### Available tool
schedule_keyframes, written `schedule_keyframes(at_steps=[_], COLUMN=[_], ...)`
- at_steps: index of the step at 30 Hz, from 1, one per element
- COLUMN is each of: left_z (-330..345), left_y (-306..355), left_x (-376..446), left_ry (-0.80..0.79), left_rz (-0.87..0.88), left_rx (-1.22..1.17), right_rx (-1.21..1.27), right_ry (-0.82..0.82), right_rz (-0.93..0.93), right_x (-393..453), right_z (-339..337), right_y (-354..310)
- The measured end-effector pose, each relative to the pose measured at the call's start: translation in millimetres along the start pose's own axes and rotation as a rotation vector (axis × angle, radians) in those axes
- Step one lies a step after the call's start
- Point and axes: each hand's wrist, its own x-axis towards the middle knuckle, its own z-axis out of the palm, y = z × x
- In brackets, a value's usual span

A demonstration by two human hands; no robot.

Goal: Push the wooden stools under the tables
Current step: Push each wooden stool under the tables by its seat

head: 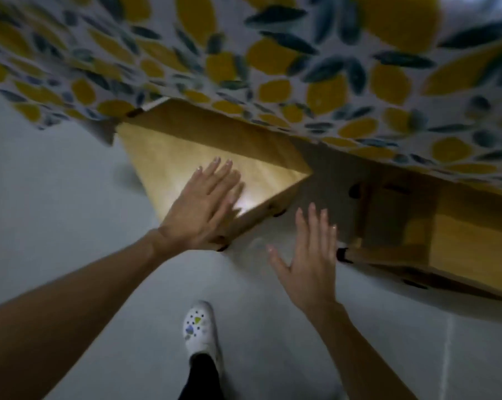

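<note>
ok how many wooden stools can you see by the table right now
2. One stool sits left of centre, partly under the lemon-print tablecloth, with the left hand flat on its seat. The other stool is at right, mostly tucked under. More may be hidden beneath the cloth.

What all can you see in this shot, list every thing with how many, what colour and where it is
Tablecloth: one, white with yellow lemons and dark green leaves, across the top of the view, hanging over the table edge.
Wooden stool on the left: one, light wood, its far part under the cloth, its near corner sticking out.
Wooden stool on the right: one, light wood, in shadow under the cloth at the right edge.
Floor: pale grey, lower part of the view.
Shoe: one, white with small coloured charms, bottom centre, with a dark trouser leg above it.
Left hand: open, palm flat on the left stool's top near its corner.
Right hand: open, fingers spread, between the two stools, touching neither.
</note>
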Motion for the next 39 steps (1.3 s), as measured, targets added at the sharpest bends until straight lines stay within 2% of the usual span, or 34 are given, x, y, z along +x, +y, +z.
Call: schedule_keyframes(at_steps=[5,9,14,25,29,35,39], left_z=[-40.4,-36.0,-16.0,-8.0,-2.7,16.7,23.6], left_y=[-135.6,-178.1,-188.3,-181.8,-167.6,-131.8,-119.0], left_x=[-15.3,4.1,13.5,-2.1,-29.7,-88.7,-103.3], left_ry=[-0.052,-0.109,-0.070,0.034,0.056,0.163,0.145], left_rz=[-0.172,-0.143,-0.088,-0.156,-0.261,-0.550,-0.654], left_rx=[0.126,0.209,0.223,0.169,0.123,0.111,0.116], right_rx=[0.032,-0.109,-0.260,-0.184,-0.197,-0.275,-0.306], right_ry=[0.020,-0.027,-0.030,-0.019,-0.087,-0.294,-0.369], right_rz=[-0.120,-0.079,-0.079,-0.170,-0.272,-0.546,-0.649], right_x=[45.3,67.8,68.4,62.9,57.4,56.1,61.5], right_z=[68.5,101.1,107.9,101.0,94.6,81.1,71.7], right_y=[-146.5,-189.7,-187.8,-181.8,-172.7,-150.0,-144.3])
